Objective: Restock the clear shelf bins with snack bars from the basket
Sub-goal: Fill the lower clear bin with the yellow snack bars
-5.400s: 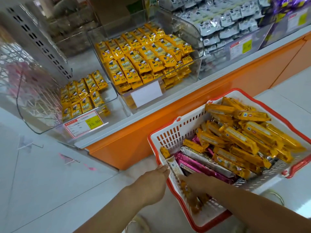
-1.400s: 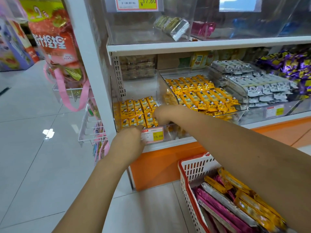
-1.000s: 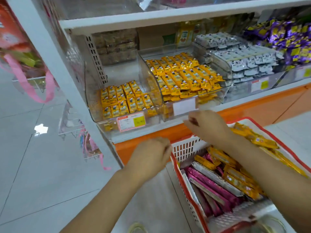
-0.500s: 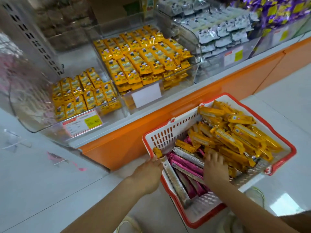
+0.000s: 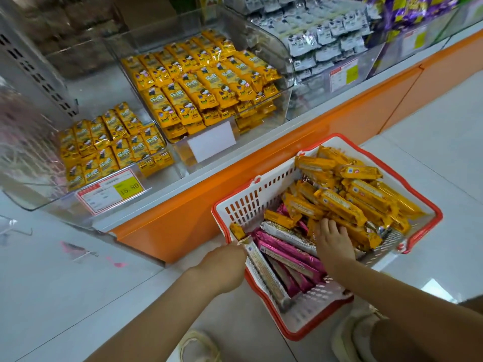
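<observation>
A white basket with a red rim (image 5: 261, 202) stands on the floor below the shelf. It holds a heap of yellow snack bars (image 5: 339, 205) on the far right, pink bars (image 5: 287, 254) and a long silver bar (image 5: 266, 275) on the near left. My left hand (image 5: 224, 262) grips the basket's near-left rim, with its fingers hidden. My right hand (image 5: 334, 241) lies inside the basket, its fingers spread against the edge of the yellow heap. On the shelf, the left clear bin (image 5: 39, 199) is partly filled with small yellow packets (image 5: 109, 145). The middle bin (image 5: 261, 118) is packed full.
An orange plinth (image 5: 209, 205) runs under the shelf, just behind the basket. A price tag (image 5: 112, 190) hangs on the left bin. Bins of grey-white packets (image 5: 321, 35) and purple packets (image 5: 407, 11) stand to the right. My shoes (image 5: 350, 335) are beside the basket on pale floor tiles.
Both hands came down from the left shelf bin to the basket. In the last half second my right hand slid a little toward the yellow bars; the left stayed at the rim.
</observation>
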`<state>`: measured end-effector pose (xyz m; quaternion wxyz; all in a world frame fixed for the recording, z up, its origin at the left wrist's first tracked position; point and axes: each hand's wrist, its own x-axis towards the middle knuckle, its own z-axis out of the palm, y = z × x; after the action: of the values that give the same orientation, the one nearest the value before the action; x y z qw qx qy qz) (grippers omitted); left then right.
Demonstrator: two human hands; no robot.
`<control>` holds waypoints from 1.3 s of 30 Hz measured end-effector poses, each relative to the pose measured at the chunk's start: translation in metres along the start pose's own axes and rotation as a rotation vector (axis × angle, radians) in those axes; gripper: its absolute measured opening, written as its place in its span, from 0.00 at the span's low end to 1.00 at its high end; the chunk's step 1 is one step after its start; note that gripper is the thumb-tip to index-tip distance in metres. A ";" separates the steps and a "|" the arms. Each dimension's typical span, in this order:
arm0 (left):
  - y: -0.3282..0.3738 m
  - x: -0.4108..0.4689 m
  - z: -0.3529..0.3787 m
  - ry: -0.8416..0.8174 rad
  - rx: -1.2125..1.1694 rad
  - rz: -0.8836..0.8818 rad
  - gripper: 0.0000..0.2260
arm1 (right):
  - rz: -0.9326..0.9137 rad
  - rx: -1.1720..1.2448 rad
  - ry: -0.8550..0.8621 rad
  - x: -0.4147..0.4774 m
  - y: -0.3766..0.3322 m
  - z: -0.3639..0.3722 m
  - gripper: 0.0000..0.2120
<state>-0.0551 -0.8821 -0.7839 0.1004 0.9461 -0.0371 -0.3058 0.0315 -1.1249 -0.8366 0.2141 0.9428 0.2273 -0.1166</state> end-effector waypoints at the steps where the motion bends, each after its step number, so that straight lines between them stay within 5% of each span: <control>1: 0.002 -0.002 -0.001 0.004 -0.004 -0.002 0.11 | -0.009 0.017 -0.008 0.001 0.001 0.002 0.29; 4: 0.003 -0.008 0.002 0.001 -0.015 0.002 0.11 | 0.014 0.097 -0.055 -0.002 0.008 0.004 0.27; 8: 0.007 -0.017 0.001 0.006 -0.025 -0.007 0.14 | 0.077 0.219 -0.181 -0.008 0.019 0.006 0.41; 14: 0.013 -0.031 -0.002 0.020 -0.096 0.001 0.15 | 0.148 0.450 -0.358 -0.016 0.026 -0.009 0.46; 16: 0.015 -0.034 -0.003 0.008 -0.169 -0.003 0.15 | 0.133 0.613 -0.436 -0.014 0.032 -0.020 0.36; 18: 0.018 -0.038 -0.009 0.014 -0.266 -0.024 0.14 | 0.100 0.848 -0.442 -0.018 0.034 -0.040 0.13; 20: 0.024 -0.042 -0.020 0.063 -0.427 -0.064 0.14 | 0.069 1.116 -0.419 -0.030 0.030 -0.066 0.10; 22: 0.036 -0.049 -0.037 0.081 -0.711 -0.098 0.15 | -0.010 1.355 -0.350 -0.051 0.019 -0.099 0.18; 26: 0.055 -0.069 -0.073 0.150 -1.288 -0.067 0.17 | -0.241 1.552 0.024 -0.079 -0.009 -0.148 0.23; 30: 0.051 -0.092 -0.104 0.343 -1.499 -0.013 0.14 | -0.338 1.795 0.100 -0.085 -0.013 -0.182 0.41; 35: 0.036 -0.108 -0.129 0.380 -1.726 0.107 0.20 | -0.439 1.383 0.260 -0.083 -0.008 -0.211 0.51; 39: 0.026 -0.113 -0.139 0.410 -1.862 0.111 0.22 | -0.568 1.240 0.269 -0.073 -0.003 -0.232 0.44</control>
<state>-0.0657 -0.8694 -0.6032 0.8320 0.5183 0.1946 -0.0356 -0.0046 -1.0443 -0.6105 -0.4331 0.8013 0.3810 -0.1587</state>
